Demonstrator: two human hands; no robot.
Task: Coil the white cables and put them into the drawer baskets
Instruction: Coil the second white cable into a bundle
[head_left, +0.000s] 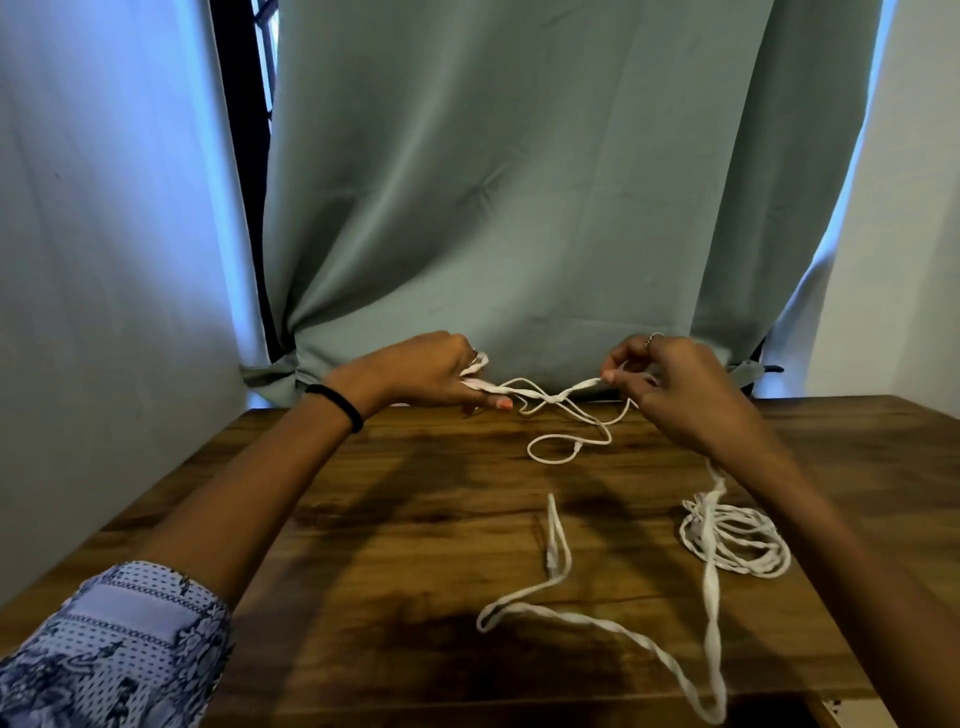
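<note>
The wooden table (363, 519) has a big bare part on the left and in the middle of the frame, and a hand could pass there. On the lower right, a loose white cable (597, 621) and a coiled white cable (737, 540) lie in the way. At the top middle of the table, a thin cable (566, 441) hangs between the left hand (415, 376) and the right hand (670, 384). The green curtain (519, 208) blocks the far edge.
</note>
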